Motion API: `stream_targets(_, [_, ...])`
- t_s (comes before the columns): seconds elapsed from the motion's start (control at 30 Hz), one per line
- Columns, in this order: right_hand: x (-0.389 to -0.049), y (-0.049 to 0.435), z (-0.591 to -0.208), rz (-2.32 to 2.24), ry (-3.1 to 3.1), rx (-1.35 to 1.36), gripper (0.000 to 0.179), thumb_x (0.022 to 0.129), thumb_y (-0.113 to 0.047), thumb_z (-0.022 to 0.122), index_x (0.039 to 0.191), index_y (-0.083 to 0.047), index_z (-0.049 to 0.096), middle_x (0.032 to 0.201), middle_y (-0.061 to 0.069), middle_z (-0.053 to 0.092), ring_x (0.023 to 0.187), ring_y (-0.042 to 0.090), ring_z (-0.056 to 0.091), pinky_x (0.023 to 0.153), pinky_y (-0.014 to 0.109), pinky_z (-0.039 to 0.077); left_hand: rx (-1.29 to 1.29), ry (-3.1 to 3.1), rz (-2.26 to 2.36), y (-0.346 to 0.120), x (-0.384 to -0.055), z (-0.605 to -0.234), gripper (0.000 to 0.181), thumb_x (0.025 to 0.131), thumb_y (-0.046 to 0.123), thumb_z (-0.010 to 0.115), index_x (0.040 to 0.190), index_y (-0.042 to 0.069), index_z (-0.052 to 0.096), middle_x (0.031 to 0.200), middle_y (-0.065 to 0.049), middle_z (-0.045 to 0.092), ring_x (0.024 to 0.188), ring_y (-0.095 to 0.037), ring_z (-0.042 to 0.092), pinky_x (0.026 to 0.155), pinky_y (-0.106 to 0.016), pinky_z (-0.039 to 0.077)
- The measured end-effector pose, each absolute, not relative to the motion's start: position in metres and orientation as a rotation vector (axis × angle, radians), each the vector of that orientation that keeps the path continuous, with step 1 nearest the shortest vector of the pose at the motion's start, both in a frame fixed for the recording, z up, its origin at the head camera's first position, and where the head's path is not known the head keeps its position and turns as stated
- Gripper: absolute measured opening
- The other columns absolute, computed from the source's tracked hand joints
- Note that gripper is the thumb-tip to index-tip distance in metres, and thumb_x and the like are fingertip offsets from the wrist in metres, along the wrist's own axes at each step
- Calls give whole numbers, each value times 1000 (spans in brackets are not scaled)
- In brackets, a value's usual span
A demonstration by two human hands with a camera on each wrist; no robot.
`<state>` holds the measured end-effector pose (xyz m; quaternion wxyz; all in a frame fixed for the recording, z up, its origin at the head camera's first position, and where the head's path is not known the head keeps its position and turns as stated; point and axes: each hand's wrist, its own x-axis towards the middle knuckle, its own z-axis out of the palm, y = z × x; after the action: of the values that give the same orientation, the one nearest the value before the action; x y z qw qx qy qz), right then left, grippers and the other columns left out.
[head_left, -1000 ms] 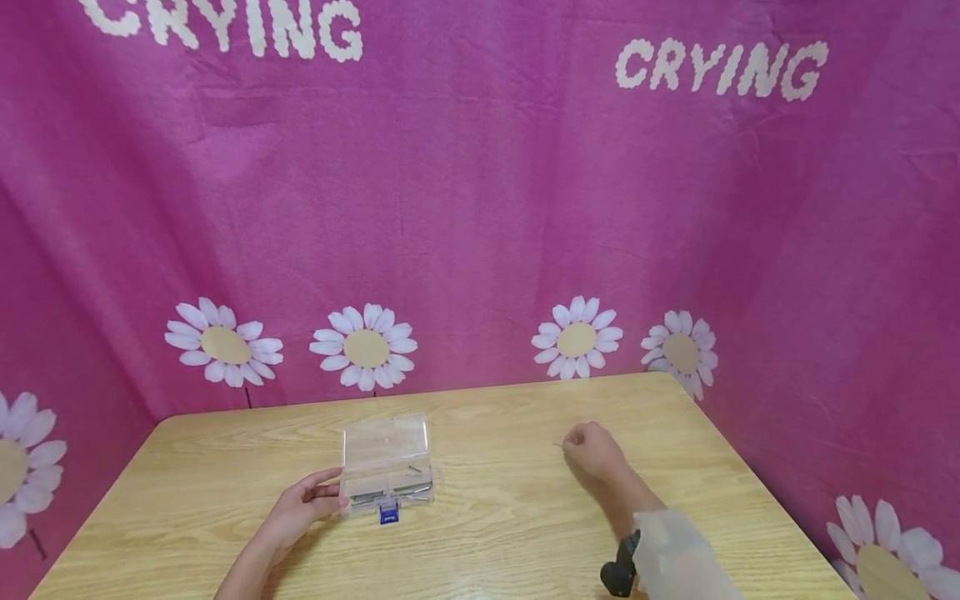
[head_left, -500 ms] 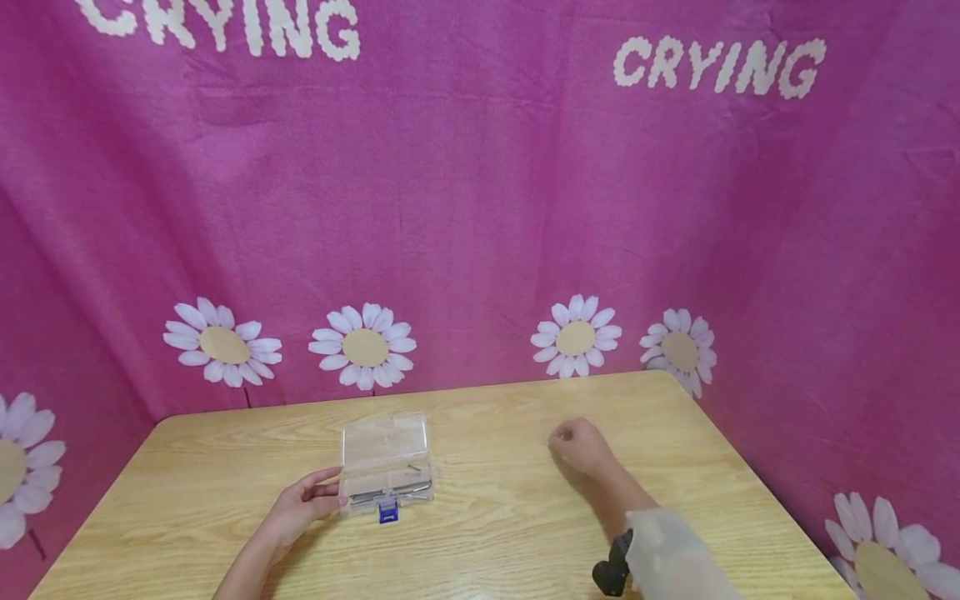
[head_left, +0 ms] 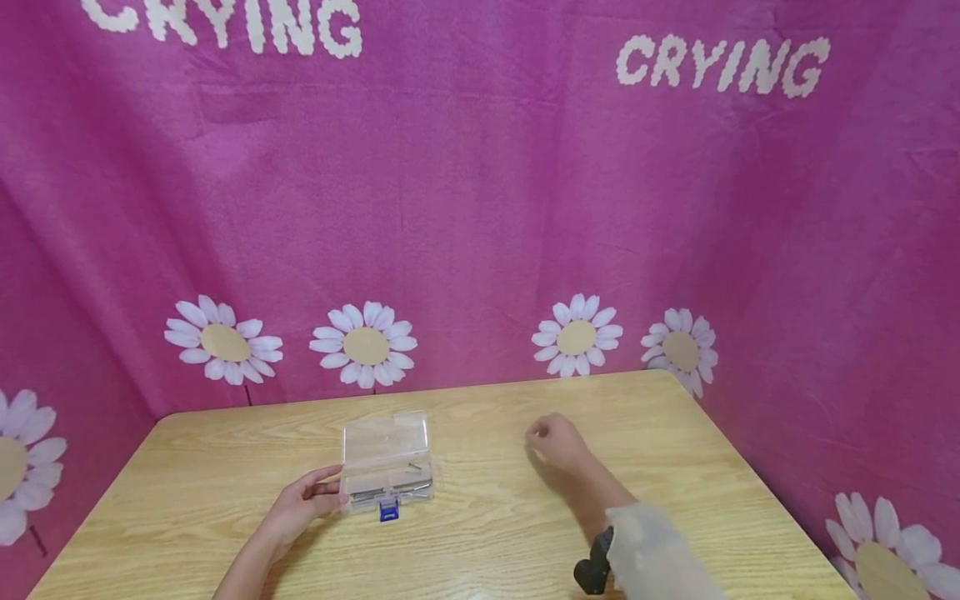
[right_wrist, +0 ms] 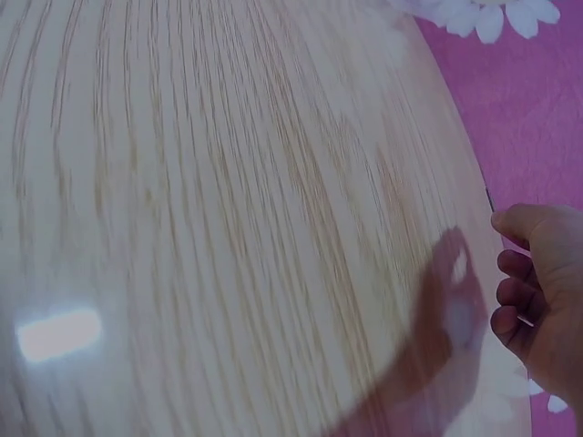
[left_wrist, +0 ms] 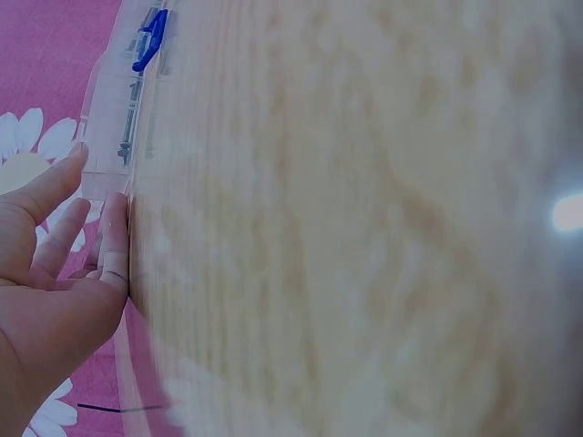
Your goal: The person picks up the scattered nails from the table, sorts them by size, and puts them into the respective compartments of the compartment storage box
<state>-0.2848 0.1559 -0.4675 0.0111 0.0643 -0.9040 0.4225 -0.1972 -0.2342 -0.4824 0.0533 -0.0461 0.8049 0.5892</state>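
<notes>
A clear plastic box (head_left: 386,482) stands on the table with its lid (head_left: 385,437) raised at the back and a blue latch (head_left: 388,510) at the front. Inside lie several thin metal nails or screws (left_wrist: 127,137), too small to tell apart. My left hand (head_left: 296,510) touches the box's left end, thumb at the front corner, its other fingers fairly straight. To the right of the box, just above the table, my right hand (head_left: 561,444) pinches a thin nail-like piece (right_wrist: 489,198) between thumb and forefinger; most of it is hidden, and its remaining fingers are curled.
The wooden table (head_left: 465,550) has a light grain and rounded back corners. Behind and beside it hangs a magenta cloth (head_left: 480,208) printed with daisies and lettering. A black device (head_left: 594,567) sits at my right wrist beside a pale sleeve (head_left: 660,550).
My right hand has moved left across the table toward the box, the thin piece still pinched. My left hand and the box have stayed in place.
</notes>
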Motion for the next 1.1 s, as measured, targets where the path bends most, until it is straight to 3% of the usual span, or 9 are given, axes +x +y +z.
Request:
stream_targets(0.3, [-282, 135, -466, 1415, -2789, 258, 12, 88, -8, 59, 95, 1, 61, 91, 10, 59, 85, 20, 53, 80, 37, 49, -124, 2446, 1796, -234, -197, -482, 59, 83, 7, 67, 135, -7, 41, 121, -28, 57, 103, -24, 61, 78, -28, 49])
stream_targets(0.7, [-284, 106, -466, 1309, -2768, 486, 9, 84, -7, 62, 85, 0, 67, 79, 8, 63, 73, 14, 52, 68, 29, 46, -123, 2451, 1789, -235, -196, -481, 58, 84, 6, 66, 135, -7, 42, 120, -27, 58, 99, -17, 59, 75, -26, 49])
stream_targets(1.1, [-278, 76, -462, 1337, -2786, 582, 10, 87, -10, 59, 87, -2, 66, 82, 7, 57, 76, 15, 48, 69, 29, 43, -128, 2469, 1774, -235, -196, -482, 59, 83, 7, 67, 135, -6, 43, 120, -26, 58, 99, -18, 59, 75, -26, 50])
